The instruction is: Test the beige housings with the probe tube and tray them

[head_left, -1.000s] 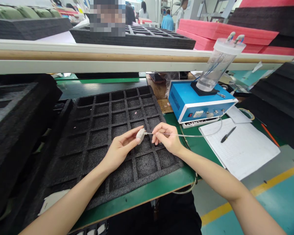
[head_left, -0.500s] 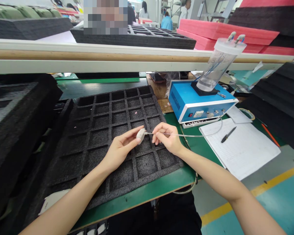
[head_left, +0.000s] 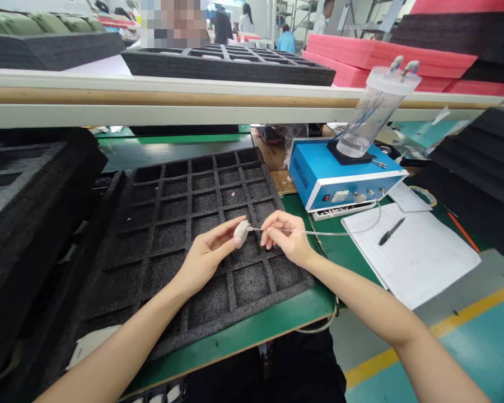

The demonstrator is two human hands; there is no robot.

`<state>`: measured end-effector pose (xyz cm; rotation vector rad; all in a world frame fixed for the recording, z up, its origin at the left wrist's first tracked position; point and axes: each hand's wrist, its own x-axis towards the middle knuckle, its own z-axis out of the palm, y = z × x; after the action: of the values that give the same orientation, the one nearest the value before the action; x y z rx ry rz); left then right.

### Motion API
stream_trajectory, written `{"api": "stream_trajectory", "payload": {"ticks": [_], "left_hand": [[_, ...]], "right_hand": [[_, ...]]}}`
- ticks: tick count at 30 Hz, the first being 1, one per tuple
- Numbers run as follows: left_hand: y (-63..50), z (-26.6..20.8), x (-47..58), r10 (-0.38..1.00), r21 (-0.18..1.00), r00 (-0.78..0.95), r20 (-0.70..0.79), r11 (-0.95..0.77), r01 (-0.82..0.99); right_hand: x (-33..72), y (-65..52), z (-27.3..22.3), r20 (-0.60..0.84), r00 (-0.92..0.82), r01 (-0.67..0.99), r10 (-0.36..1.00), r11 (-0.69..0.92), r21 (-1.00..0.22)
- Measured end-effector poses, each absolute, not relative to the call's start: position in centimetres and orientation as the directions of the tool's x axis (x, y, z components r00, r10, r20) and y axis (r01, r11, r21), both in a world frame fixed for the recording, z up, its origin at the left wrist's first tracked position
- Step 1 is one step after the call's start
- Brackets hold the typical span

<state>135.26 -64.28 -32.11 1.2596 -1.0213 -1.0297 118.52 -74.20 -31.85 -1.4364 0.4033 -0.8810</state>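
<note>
Between the thumb and fingers of my left hand (head_left: 208, 253) is a small whitish rounded part (head_left: 241, 232), held above a black foam tray (head_left: 205, 201) with square compartments. My right hand (head_left: 288, 236) pinches a thin clear tube (head_left: 327, 233) close to its end. The tube's narrow tip meets the right side of the whitish part; whether it sits inside cannot be made out. From my right hand the tube curves up to the front of a blue machine (head_left: 344, 173), which carries a clear cylinder (head_left: 369, 115) with a white lid.
To the right, papers (head_left: 420, 252) bear a black pen (head_left: 392, 231), with an orange stick (head_left: 463, 231) beyond. Black foam stacks (head_left: 37, 224) stand at left. A shelf rail (head_left: 193, 109) crosses behind, holding pink foam (head_left: 382, 53). A pale piece (head_left: 94, 341) lies by my left forearm.
My hands, the whitish part and the tube keep the same position. In the background, a person behind the shelf has shifted slightly left.
</note>
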Motion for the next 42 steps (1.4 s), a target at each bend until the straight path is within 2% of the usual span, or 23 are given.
{"api": "stream_trajectory", "payload": {"ticks": [4,9,12,14,16,18,19,21,23,25,31,35,38,40,42], "left_hand": [[-64.5,-32.1,135.2,-0.971,0.995,0.24,0.014,0.036,0.09],[-64.7,-31.2,135.0,-0.92,0.899,0.38,-0.09,0.09,0.429],[-63.6,-30.2,136.0,-0.854,0.88,0.486,-0.183,0.078,0.468],[-62.1,-29.8,137.3,-0.812,0.948,0.564,-0.152,0.041,0.315],[-59.7,-29.6,138.9,-0.748,0.999,0.664,-0.003,-0.028,-0.027],[-57.0,-29.7,140.5,-0.672,0.904,0.718,0.181,-0.174,-0.391],[-55.7,-29.9,141.1,-0.648,0.817,0.72,0.247,-0.26,-0.514],[-53.5,-30.3,142.1,-0.654,0.649,0.695,0.299,-0.395,-0.65],[-52.0,-30.8,142.7,-0.705,0.542,0.655,0.273,-0.45,-0.71],[-51.2,-31.2,142.9,-0.756,0.499,0.612,0.235,-0.447,-0.743],[-51.6,-30.8,143.6,-0.838,0.534,0.519,0.171,-0.364,-0.763],[-51.8,-30.8,143.6,-0.812,0.537,0.551,0.195,-0.382,-0.752],[-50.7,-30.9,141.5,-0.773,0.497,0.601,0.203,-0.447,-0.743],[-48.7,-30.0,139.0,-0.779,0.458,0.606,0.163,-0.484,-0.746],[-45.4,-27.6,136.3,-0.85,0.456,0.522,0.069,-0.439,-0.774]], "right_hand": [[118.6,-74.4,-31.9,0.26,0.601,0.289,-0.755,-0.098,-0.952],[118.4,-75.0,-32.1,0.23,0.434,0.358,-0.871,-0.067,-0.931],[118.3,-75.2,-32.3,0.219,0.438,0.339,-0.872,-0.066,-0.939],[118.2,-75.2,-32.5,0.245,0.447,0.33,-0.86,-0.096,-0.939],[118.1,-75.2,-32.6,0.268,0.465,0.322,-0.844,-0.12,-0.939],[118.0,-75.2,-32.6,0.278,0.481,0.31,-0.831,-0.135,-0.941],[117.9,-75.1,-32.6,0.279,0.487,0.302,-0.828,-0.14,-0.943],[117.9,-75.1,-32.6,0.28,0.493,0.291,-0.824,-0.147,-0.945],[117.8,-75.1,-32.6,0.28,0.495,0.287,-0.823,-0.149,-0.946],[117.9,-75.2,-32.7,0.281,0.497,0.285,-0.821,-0.152,-0.946],[117.8,-75.1,-32.7,0.279,0.506,0.277,-0.816,-0.152,-0.949],[117.7,-75.0,-32.5,0.261,0.518,0.269,-0.815,-0.134,-0.954],[117.7,-75.0,-32.5,0.259,0.516,0.254,-0.817,-0.143,-0.957],[117.7,-75.0,-32.5,0.264,0.521,0.245,-0.811,-0.154,-0.957],[117.7,-75.0,-32.6,0.267,0.537,0.241,-0.801,-0.158,-0.958]]}}
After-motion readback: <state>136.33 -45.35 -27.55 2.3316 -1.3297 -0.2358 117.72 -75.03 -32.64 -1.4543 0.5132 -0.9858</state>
